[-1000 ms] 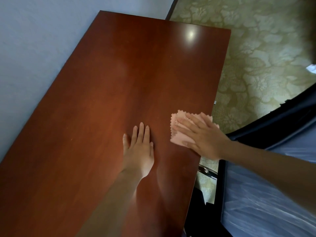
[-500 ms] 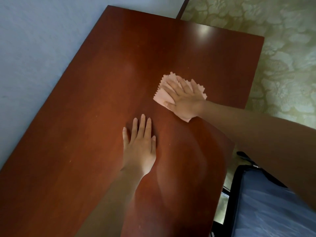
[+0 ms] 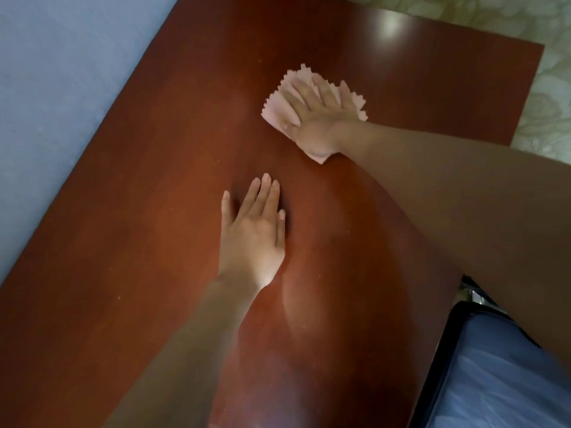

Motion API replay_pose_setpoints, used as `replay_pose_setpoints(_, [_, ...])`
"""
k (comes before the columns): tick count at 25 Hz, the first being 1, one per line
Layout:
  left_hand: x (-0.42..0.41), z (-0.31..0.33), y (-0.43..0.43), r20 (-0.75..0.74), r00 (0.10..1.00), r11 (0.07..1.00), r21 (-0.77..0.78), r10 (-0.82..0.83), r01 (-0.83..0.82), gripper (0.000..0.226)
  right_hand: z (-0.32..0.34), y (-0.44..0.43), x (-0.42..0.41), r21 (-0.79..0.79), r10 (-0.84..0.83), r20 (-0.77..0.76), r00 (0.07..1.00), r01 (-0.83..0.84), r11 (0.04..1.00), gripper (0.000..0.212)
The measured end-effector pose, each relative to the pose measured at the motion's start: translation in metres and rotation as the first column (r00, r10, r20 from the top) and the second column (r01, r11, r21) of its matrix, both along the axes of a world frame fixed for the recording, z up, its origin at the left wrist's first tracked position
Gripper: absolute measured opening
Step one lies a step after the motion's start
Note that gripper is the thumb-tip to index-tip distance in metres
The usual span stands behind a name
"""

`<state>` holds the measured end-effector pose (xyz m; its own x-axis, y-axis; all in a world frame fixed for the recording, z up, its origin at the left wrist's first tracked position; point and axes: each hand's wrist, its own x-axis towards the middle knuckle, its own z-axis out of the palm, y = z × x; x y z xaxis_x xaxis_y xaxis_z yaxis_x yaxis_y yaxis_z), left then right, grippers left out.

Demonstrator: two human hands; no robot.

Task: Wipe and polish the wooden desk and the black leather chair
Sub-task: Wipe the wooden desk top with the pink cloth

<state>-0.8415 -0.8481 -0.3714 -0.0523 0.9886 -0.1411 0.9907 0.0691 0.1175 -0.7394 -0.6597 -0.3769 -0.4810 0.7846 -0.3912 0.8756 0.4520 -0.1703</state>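
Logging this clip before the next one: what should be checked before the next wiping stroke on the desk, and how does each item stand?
1. The pink cloth lies flat under the right hand: ok.
2. Its fingers are straight, pressing the cloth: ok.
3. The left hand lies flat on the desk, apart from the cloth: ok.
4. The desk's far edge is visible beyond the cloth: ok.
5. Desk free of dust: not ok, pale specks show.

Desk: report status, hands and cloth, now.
Right hand flat, pressing pink cloth onto wooden desk. Left hand flat on desk, apart from cloth. Black chair beside desk, untouched.
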Motion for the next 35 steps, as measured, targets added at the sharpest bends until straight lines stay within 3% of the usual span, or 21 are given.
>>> replay_pose_setpoints(7, [0.008, 0.005, -0.02, -0.032, 0.998, 0.988, -0.144, 0.06, -0.064, 0.052, -0.003, -0.03, 0.011, 0.02, 0.034, -0.017, 0.999, -0.034, 0.999, 0.058])
replay_pose_setpoints(17, [0.025, 0.018, -0.123, -0.08, 0.994, 0.965, -0.246, 0.068, -0.086, 0.053, 0.0, -0.174, 0.075, 0.007, 0.174, 0.015, 0.985, -0.174, 0.985, 0.059])
replay_pose_setpoints(35, [0.004, 0.026, -0.475, -0.092, 0.996, 0.97, -0.241, 0.017, -0.039, 0.054, 0.003, -0.511, 0.044, -0.015, 0.185, 0.076, 0.98, -0.184, 0.983, 0.059])
